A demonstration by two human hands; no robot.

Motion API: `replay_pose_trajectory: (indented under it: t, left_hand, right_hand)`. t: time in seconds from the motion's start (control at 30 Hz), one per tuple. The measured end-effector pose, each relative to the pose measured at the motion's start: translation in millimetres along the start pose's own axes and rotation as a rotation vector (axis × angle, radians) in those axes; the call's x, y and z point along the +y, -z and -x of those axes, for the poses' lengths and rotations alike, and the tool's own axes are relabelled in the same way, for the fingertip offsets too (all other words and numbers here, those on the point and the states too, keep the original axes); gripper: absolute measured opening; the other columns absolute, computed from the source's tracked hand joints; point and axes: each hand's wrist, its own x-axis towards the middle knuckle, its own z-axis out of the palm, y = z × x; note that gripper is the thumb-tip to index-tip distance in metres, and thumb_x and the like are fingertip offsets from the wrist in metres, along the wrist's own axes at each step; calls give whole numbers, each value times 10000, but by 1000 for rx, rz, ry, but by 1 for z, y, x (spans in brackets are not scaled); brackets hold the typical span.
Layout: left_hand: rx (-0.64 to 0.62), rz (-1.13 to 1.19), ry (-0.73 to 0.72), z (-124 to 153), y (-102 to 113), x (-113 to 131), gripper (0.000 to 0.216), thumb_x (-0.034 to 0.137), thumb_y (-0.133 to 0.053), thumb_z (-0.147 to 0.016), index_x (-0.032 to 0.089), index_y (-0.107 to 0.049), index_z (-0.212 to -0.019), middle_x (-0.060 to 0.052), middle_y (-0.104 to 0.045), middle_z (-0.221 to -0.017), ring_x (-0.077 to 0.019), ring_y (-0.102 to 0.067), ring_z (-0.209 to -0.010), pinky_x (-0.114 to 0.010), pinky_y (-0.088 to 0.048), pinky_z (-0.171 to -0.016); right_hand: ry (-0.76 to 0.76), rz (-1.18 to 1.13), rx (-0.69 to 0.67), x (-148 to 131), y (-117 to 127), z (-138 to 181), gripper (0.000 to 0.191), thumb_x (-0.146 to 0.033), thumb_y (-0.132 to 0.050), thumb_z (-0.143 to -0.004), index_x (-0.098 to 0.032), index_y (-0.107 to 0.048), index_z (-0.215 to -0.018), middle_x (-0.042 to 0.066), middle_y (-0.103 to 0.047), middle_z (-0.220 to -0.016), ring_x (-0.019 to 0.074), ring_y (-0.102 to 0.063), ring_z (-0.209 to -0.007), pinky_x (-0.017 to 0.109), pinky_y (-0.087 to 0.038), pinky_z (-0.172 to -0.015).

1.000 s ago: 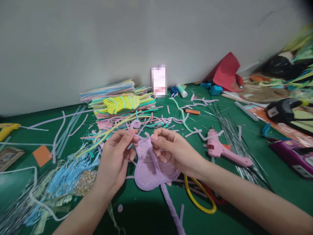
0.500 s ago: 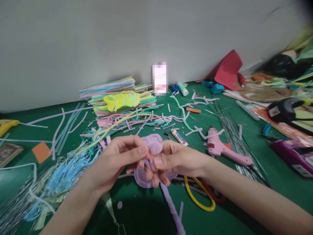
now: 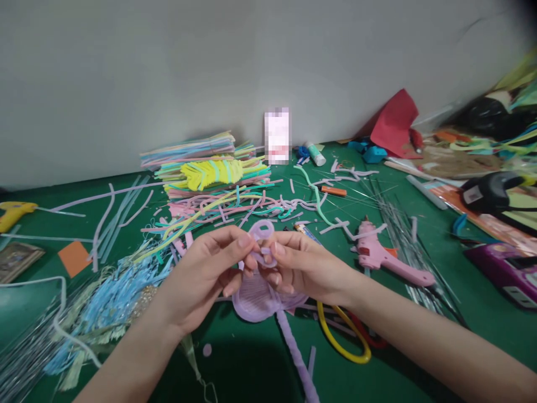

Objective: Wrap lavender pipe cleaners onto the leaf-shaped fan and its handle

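Note:
Both of my hands meet at the middle of the view, pinching a small light-purple pipe cleaner loop (image 3: pixel 265 258) between thumbs and fingertips. My left hand (image 3: pixel 222 257) grips its left side and my right hand (image 3: pixel 300 260) its right side. Just below and behind them lies a larger purple pipe cleaner shape (image 3: pixel 253 299) with rounded lobes, partly covered by my fingers. A purple wrapped stem (image 3: pixel 296 350) runs from it towards the front edge of the view. A rounded purple loop (image 3: pixel 260 228) shows above my fingertips; whether it belongs to the held piece, I cannot tell.
A pink glue gun (image 3: pixel 377 254) and yellow-handled scissors (image 3: pixel 344 341) lie to the right. Bundled pipe cleaners (image 3: pixel 210 174) sit at the back, near a bright blurred screen (image 3: pixel 277 137). Blue tassels (image 3: pixel 113 296) lie at left, thin metal wires (image 3: pixel 413 263) at right.
My hands have shifted slightly and turned the small purple loop between the fingertips. More of the larger purple shape beneath is now uncovered. The view has moved a little.

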Motion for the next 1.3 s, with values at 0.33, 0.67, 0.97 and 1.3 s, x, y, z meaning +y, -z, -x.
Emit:
replay_pose_trajectory:
  t: [0.33,0.67,0.97,1.3]
  left_hand:
    - [-161,-697,73,-28,33,19,267,430,-688,-746,184,-626,-662,17,-530,-544,-94,-453,-480,-175,-296,-387]
    - [-381,-1163,79,-102,46,8,214,360,-589,-783,166,-628,-701,13,-596,-634,-127,-533,-606,-224,-368,-565]
    - [33,-1325,-223,-66,54,-29,303,443,-618,-789,225,-648,-997,-11,-615,-891,-188,-582,-805,-305,-436,-706]
    - [-150,-1428,-585,-66,66,-43,219,248,-549,-897,246,-630,-1100,-19,-576,-983,-181,-527,-942,-329,-437,-828]
  right_hand:
    - [-26,803,182,-26,12,-3,292,-367,-698,-791,-153,-613,-970,-7,-615,-774,79,-569,-611,190,-486,-546]
    - [-22,1504,436,-24,47,-37,81,-170,-632,-773,-153,-708,-795,-4,-670,-655,96,-584,-569,215,-418,-572]
    - [-1,1620,424,-23,52,-32,107,-146,-633,-785,-167,-713,-854,-9,-689,-705,93,-583,-587,205,-408,-582]
    - [49,1885,41,-28,52,-22,234,-84,-531,-863,-168,-673,-1029,88,-640,-969,177,-626,-855,280,-488,-745]
